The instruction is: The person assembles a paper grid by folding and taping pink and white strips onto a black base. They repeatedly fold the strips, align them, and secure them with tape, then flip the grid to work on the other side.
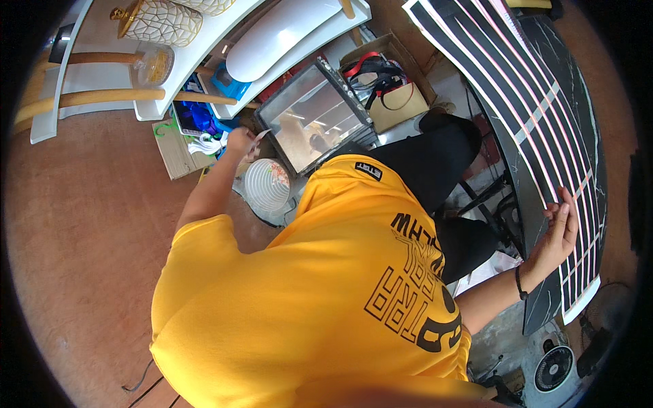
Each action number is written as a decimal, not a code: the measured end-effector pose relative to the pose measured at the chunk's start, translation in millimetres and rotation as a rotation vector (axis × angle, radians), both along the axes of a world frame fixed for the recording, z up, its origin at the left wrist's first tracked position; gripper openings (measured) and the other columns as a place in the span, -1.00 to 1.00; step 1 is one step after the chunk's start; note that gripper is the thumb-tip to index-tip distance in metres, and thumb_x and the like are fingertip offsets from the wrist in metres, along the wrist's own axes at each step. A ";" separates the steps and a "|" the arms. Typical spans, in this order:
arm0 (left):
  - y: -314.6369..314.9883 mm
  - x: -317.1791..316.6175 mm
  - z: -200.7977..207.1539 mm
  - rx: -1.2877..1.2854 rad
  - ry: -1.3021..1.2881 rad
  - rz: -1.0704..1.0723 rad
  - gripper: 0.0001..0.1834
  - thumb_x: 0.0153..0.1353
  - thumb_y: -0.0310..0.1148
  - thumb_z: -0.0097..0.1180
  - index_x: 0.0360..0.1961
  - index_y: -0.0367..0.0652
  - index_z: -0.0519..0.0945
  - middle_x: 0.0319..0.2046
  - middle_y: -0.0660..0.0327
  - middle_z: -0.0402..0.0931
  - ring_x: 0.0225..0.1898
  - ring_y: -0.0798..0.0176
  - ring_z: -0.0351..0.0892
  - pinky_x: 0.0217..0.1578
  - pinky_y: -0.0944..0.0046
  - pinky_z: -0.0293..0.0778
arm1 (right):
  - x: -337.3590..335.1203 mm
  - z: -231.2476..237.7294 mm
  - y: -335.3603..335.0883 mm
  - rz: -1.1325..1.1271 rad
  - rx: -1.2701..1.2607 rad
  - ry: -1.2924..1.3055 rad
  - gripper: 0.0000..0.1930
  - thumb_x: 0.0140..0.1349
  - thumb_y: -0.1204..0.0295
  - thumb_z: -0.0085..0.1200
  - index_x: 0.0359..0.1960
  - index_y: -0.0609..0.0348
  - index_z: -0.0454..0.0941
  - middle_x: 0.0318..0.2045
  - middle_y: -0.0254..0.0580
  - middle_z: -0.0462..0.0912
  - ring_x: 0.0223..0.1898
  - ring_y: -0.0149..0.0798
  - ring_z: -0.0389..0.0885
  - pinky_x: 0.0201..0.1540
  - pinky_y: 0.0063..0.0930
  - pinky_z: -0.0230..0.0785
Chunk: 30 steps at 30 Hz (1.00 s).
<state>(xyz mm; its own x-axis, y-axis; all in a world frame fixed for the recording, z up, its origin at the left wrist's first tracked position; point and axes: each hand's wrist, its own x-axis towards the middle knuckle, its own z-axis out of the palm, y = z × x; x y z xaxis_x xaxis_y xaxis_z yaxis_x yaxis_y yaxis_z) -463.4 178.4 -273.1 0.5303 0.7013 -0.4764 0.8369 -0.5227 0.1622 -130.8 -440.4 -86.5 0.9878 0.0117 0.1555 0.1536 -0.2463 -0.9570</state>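
Note:
My left hand (239, 143) is closed, pinching a small whitish piece like paper or tape (259, 136). It is above a round white ribbed object (265, 188) with a floral patch, beside a dark-framed glass-fronted box (316, 115). On my right, long white strips with pink edges (520, 139) lie side by side over a black marble-patterned tabletop (541, 304), crossed by greyish bands. My right hand (562, 226), a dark band at its wrist, bends over these strips. Its thumb and fingers come together at the edge of one strip.
A white shelf unit (146, 95) with wooden legs holds a gold-patterned jar (163, 24) and a clear container. Below it are blue items (196, 115) and a cardboard piece (173, 151). A cardboard box (401, 102) holds straps. A small fan (553, 369) stands at lower right.

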 end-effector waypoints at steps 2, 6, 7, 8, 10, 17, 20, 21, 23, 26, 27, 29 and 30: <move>-0.9 -42.7 -25.6 0.072 0.153 0.088 -0.72 -0.09 -0.32 0.47 -0.41 -0.26 0.67 -0.39 0.04 0.69 -0.42 0.15 0.70 -0.36 0.15 0.59 | 1.2 0.8 -5.9 -0.009 0.040 0.005 -0.69 0.46 0.40 -0.02 0.07 0.39 0.57 0.00 0.07 0.66 -0.26 -0.46 0.58 -0.20 -0.61 0.44; -6.1 -101.1 -64.9 0.009 0.376 0.263 -0.58 -0.04 -0.21 0.47 -0.23 -0.29 0.68 -0.22 0.01 0.71 -0.11 0.04 0.71 -0.10 0.03 0.57 | 0.7 0.5 -12.3 -0.033 0.018 -0.002 -0.69 0.47 0.41 -0.04 0.07 0.41 0.56 0.00 0.11 0.64 -0.24 -0.45 0.58 -0.17 -0.59 0.45; -8.3 -110.6 -74.9 0.009 0.423 0.264 -0.57 -0.01 -0.19 0.45 -0.21 -0.31 0.68 -0.22 0.02 0.71 -0.08 0.04 0.70 -0.07 0.03 0.57 | 0.7 0.4 -13.1 -0.045 0.011 -0.001 -0.69 0.47 0.41 -0.04 0.06 0.41 0.56 0.00 0.11 0.64 -0.24 -0.45 0.58 -0.17 -0.59 0.45; -10.4 -118.1 -84.3 0.012 0.443 0.267 -0.58 0.02 -0.19 0.42 -0.22 -0.32 0.68 -0.24 0.02 0.71 -0.12 0.04 0.71 -0.08 0.04 0.58 | 0.6 0.3 -13.4 -0.032 0.017 -0.015 -0.70 0.47 0.41 -0.04 0.06 0.41 0.56 -0.01 0.11 0.64 -0.24 -0.45 0.58 -0.16 -0.58 0.45; -15.5 -128.2 -99.5 0.024 0.490 0.280 -0.60 0.09 -0.18 0.35 -0.24 -0.35 0.69 -0.30 0.03 0.72 -0.18 0.04 0.73 -0.11 0.05 0.59 | -0.1 0.9 -13.5 -0.041 0.000 -0.005 -0.70 0.46 0.42 -0.04 0.05 0.41 0.56 -0.01 0.10 0.65 -0.26 -0.44 0.59 -0.17 -0.57 0.46; -35.1 -130.0 -96.6 -0.052 0.557 0.388 -0.81 0.14 -0.34 0.29 -0.50 -0.24 0.71 -0.54 0.18 0.70 -0.57 0.28 0.68 -0.47 0.25 0.60 | -2.8 0.2 -16.2 -0.050 0.017 -0.002 -0.70 0.47 0.41 -0.03 0.04 0.41 0.57 -0.03 0.07 0.66 -0.26 -0.44 0.59 -0.18 -0.57 0.47; -37.0 -132.4 -92.1 -0.020 0.588 0.421 -0.87 0.10 -0.38 0.32 -0.51 -0.21 0.71 -0.55 0.22 0.69 -0.56 0.30 0.68 -0.53 0.28 0.59 | -4.3 -3.0 -18.4 -0.036 0.035 -0.020 -0.71 0.47 0.42 -0.04 0.03 0.41 0.57 -0.04 0.08 0.66 -0.26 -0.43 0.59 -0.18 -0.56 0.47; -36.2 -135.9 -93.8 -0.025 0.583 0.457 -0.88 0.09 -0.39 0.33 -0.50 -0.20 0.70 -0.56 0.22 0.68 -0.54 0.30 0.69 -0.54 0.28 0.59 | -5.0 -4.1 -18.9 -0.049 0.024 -0.012 -0.71 0.47 0.42 -0.04 0.03 0.41 0.57 -0.04 0.08 0.66 -0.27 -0.43 0.59 -0.18 -0.56 0.47; -33.3 -147.6 -101.8 -0.075 0.497 0.576 -0.90 0.10 -0.41 0.32 -0.45 -0.22 0.70 -0.53 0.19 0.68 -0.52 0.27 0.69 -0.56 0.26 0.60 | -6.2 -5.7 -19.7 -0.029 0.050 -0.025 -0.71 0.46 0.42 -0.03 0.03 0.42 0.57 -0.04 0.09 0.66 -0.27 -0.43 0.59 -0.18 -0.55 0.48; -27.5 -166.9 -120.5 -0.089 0.455 0.692 -0.90 0.12 -0.43 0.31 -0.39 -0.25 0.68 -0.48 0.14 0.67 -0.52 0.22 0.69 -0.60 0.23 0.62 | -7.2 -6.9 -20.8 -0.044 0.041 -0.006 -0.71 0.46 0.42 -0.02 0.02 0.41 0.58 -0.04 0.08 0.66 -0.28 -0.43 0.59 -0.19 -0.55 0.48; -25.4 -172.1 -125.5 -0.104 0.462 0.714 -0.89 0.12 -0.44 0.31 -0.37 -0.27 0.67 -0.47 0.12 0.67 -0.52 0.20 0.69 -0.61 0.22 0.62 | -7.5 -7.1 -21.0 -0.049 0.030 -0.001 -0.71 0.46 0.42 -0.02 0.02 0.41 0.58 -0.04 0.08 0.66 -0.28 -0.43 0.59 -0.19 -0.56 0.48; -21.1 -177.5 -129.6 -0.158 0.442 0.743 -0.73 0.12 -0.42 0.30 -0.17 -0.31 0.62 -0.46 0.09 0.68 -0.53 0.20 0.70 -0.56 0.17 0.60 | -8.2 -6.9 -21.4 -0.033 0.047 -0.016 -0.71 0.45 0.41 -0.01 0.02 0.40 0.58 -0.05 0.08 0.66 -0.29 -0.44 0.59 -0.19 -0.56 0.48; -20.3 -176.8 -129.7 -0.193 0.449 0.762 -0.64 0.11 -0.41 0.30 -0.07 -0.34 0.60 -0.45 0.08 0.69 -0.54 0.21 0.70 -0.53 0.15 0.60 | -8.5 -6.5 -21.5 -0.057 0.036 -0.006 -0.71 0.45 0.41 -0.01 0.02 0.40 0.58 -0.05 0.07 0.66 -0.28 -0.44 0.59 -0.19 -0.57 0.48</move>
<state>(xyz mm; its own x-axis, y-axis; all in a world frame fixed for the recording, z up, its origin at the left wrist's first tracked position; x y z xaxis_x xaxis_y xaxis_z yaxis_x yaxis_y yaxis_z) -640.2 158.0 -402.8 -0.3088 0.6728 -0.6722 0.9508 0.2010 -0.2357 -139.2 -462.0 -93.0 0.9858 -0.0501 0.1603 0.1457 -0.2199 -0.9646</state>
